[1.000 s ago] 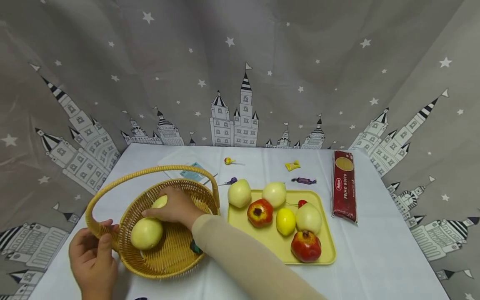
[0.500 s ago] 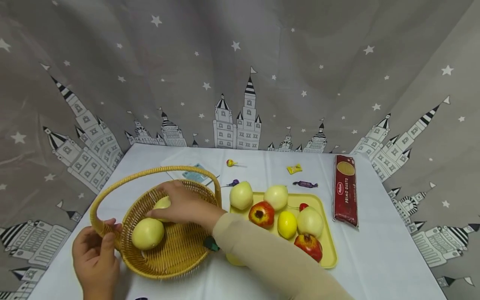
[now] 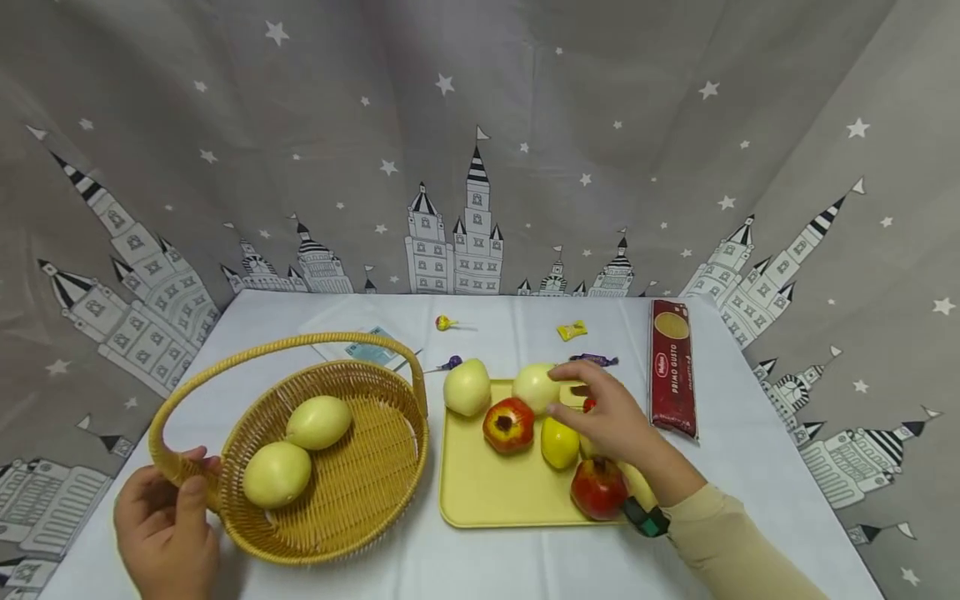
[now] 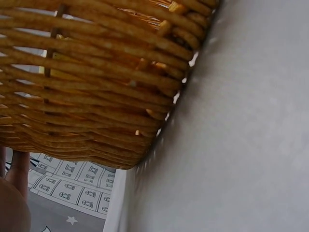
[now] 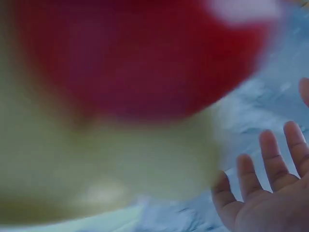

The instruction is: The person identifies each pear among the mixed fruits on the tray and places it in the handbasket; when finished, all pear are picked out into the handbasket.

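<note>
My left hand point(image 3: 167, 525) grips the left side of a wicker basket point(image 3: 352, 542), where its tall handle meets the rim. Two pale yellow-green round fruits point(image 3: 276, 475) lie side by side in the basket. Over the right part of a yellow tray point(image 3: 495, 500), my right hand point(image 3: 611, 417) has thumb and fingers spread, holding nothing, its fingertips right at a pale round fruit point(image 3: 534, 386). The tray also bears two pomegranates point(image 3: 508, 426), a lemon point(image 3: 559, 443) and another pale fruit point(image 3: 467, 388) at its back left corner. The right hand and wrist partly hide a further pale fruit.
Behind the tray lie a purple-wrapped candy point(image 3: 594, 359), a yellow-wrapped candy point(image 3: 572, 330) and two lollipops point(image 3: 446, 322). A red spaghetti pack point(image 3: 672, 371) is at the right. Flat papers point(image 3: 372, 347) lie behind the basket; a grey printed curtain point(image 3: 337, 125) backs the table.
My right hand has let go of a pale fruit in the basket and moved right, over the tray. The left hand keeps its grip on the basket.
</note>
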`<state>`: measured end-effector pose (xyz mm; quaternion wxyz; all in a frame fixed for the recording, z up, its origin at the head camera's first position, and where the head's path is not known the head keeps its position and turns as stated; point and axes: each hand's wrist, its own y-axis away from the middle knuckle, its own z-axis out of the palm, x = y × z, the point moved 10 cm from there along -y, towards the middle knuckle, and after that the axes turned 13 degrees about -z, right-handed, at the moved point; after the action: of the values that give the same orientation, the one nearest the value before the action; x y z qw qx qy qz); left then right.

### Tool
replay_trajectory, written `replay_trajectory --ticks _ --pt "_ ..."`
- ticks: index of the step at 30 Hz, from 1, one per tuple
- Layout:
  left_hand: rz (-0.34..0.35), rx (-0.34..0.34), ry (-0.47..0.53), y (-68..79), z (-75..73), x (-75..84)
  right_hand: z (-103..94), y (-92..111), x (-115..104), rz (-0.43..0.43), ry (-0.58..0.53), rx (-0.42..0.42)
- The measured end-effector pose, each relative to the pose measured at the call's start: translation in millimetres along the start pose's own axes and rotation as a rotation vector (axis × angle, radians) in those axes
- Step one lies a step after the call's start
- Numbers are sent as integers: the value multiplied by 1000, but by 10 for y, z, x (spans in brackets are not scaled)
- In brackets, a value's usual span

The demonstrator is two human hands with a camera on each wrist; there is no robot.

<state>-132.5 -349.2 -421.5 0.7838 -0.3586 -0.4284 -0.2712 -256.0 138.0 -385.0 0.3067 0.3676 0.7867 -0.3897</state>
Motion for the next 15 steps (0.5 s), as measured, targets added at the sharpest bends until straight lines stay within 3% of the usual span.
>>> replay_trajectory --ticks 2,6,9,15 --pt "17 -25 66 -11 4 12 -235 194 349 79 130 40" --pt "6 -23 69 -15 6 -11 -306 478 824 164 222 20" --pt "5 -41 105 -12 24 -21 -250 603 992 194 227 4" --pt "18 -58 135 -5 29 -1 -220 671 1093 281 217 38"
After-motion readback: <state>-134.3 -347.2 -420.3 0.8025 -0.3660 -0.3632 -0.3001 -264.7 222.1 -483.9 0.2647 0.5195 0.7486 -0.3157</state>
